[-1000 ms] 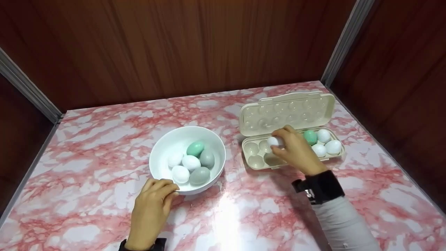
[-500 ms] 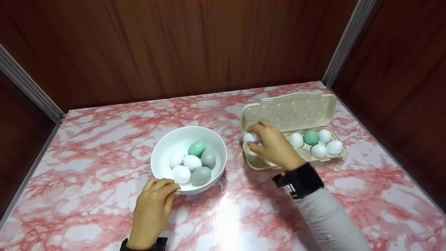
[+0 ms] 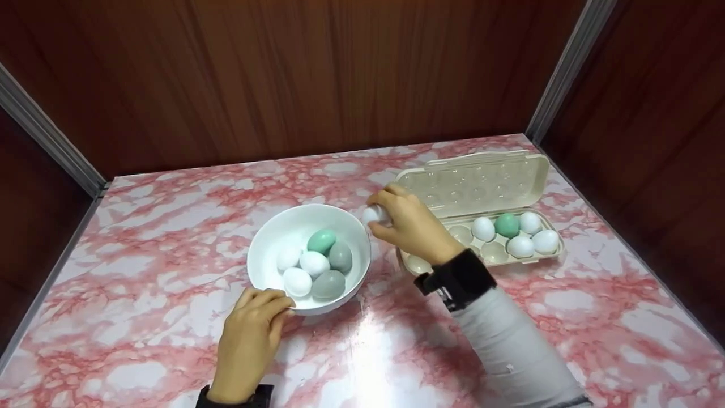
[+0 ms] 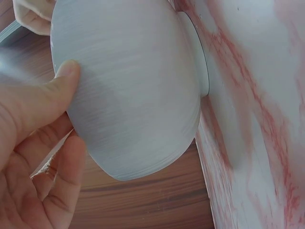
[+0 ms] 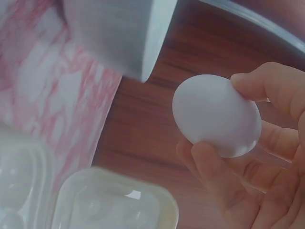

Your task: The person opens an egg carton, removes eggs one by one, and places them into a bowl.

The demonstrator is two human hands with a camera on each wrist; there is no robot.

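Observation:
My right hand point(image 3: 416, 226) holds a white egg point(image 3: 376, 215) between thumb and fingers, just beyond the right rim of the white bowl point(image 3: 263, 243). In the right wrist view, that egg point(image 5: 217, 115) is pinched at the fingertips. The near-left rim of the bowl is gripped by my left hand point(image 3: 249, 334); the left wrist view has the thumb pressed on the outer wall of the bowl point(image 4: 138, 90). Inside lie a green egg point(image 3: 322, 241), grey eggs point(image 3: 328, 284) and white eggs point(image 3: 297, 282). The beige carton point(image 3: 558, 252) holds several white eggs point(image 3: 521, 246) and one green egg point(image 3: 507, 225).
The carton's raised lid point(image 3: 481, 181) stands behind its tray on the right. A pink and white marbled table point(image 3: 170, 238) lies under everything, with brown wood panels point(image 3: 283, 79) behind and at both sides. Metal posts point(image 3: 572, 68) stand at the corners.
My right hand has moved left from above the carton to beside the bowl, carrying the white egg. Carton cups once under the hand are uncovered. My left hand still grips the bowl.

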